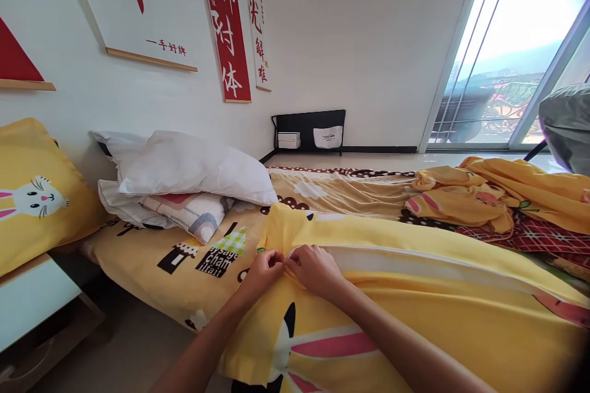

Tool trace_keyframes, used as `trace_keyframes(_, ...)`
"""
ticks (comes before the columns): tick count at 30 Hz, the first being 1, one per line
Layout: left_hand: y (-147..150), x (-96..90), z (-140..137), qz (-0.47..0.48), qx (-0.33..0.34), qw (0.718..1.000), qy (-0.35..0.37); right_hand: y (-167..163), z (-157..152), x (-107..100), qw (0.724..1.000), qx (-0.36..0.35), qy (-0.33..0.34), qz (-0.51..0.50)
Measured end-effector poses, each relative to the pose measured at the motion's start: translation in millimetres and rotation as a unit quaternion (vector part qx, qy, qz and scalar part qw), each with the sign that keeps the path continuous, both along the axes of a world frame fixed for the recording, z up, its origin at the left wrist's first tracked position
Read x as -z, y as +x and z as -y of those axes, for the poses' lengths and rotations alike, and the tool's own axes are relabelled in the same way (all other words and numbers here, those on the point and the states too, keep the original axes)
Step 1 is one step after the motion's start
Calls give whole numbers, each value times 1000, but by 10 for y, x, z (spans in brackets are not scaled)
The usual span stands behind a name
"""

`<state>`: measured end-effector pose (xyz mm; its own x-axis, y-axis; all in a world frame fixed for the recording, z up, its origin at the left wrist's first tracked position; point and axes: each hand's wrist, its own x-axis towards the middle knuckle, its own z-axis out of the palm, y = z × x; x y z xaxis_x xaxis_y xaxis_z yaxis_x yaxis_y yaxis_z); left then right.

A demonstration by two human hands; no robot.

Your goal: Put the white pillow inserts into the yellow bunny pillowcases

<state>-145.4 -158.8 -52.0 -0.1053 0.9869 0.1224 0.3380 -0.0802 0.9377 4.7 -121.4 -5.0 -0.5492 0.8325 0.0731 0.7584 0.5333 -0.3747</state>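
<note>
Yellow rabbit-print cloth cover (428, 295): where does it lie?

Across the bottom centre and lower right of the frame, over a beige patterned bed sheet (152, 258). A long, narrow white strip (396, 261) runs along it towards the right edge.

And the hands?

Both are near the middle, just beside each other, at the left end of that strip. The left hand (268, 264) has its fingers curled in against the thumb, pinching the cloth. The right hand (313, 267) is bent over the same spot, thumb and fingers nearly closed on the cover's edge.

Is there some small part between the fingertips?

I cannot tell; the fingers hide it.

What lies around them?

Left of centre, a plump white pillow (193, 163) rests on a pale cushion with a red and blue-grey pattern (188, 212). At the left edge leans a yellow pillow with a white rabbit face (27, 239), above a white-topped bedside table (32, 310).

And to the right?

A crumpled orange-yellow printed cloth (465, 196) is heaped at centre right, partly over a dark red checked fabric (534, 233).
</note>
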Motion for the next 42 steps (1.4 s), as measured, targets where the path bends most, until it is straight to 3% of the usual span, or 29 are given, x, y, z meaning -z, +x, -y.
trace_keyframes(7, 20, 0, 41, 153, -9, 987, -38, 32, -59, -9, 997, -51, -25, -61)
trace_keyframes(12, -9, 36, 24, 180, -12, 983, -43, 9, -72, 44, 996, -10, -35, -83)
trace_keyframes(16, -29, 40, 15, 179, -14, 983, -37, 17, -52, 118, 997, -14, 47, -60)
trace_keyframes(24, -9, 49, 20, 164, -11, 986, -39, 37, -43, 212, 967, -138, 214, -21)
trace_keyframes(33, 10, 11, 8, 102, -7, 994, -38, -6, -127, 193, 978, -129, 163, -32)
trace_keyframes(42, 4, 13, 2, 101, -6, 995, -24, 7, -123, 223, 970, -150, 188, -36)
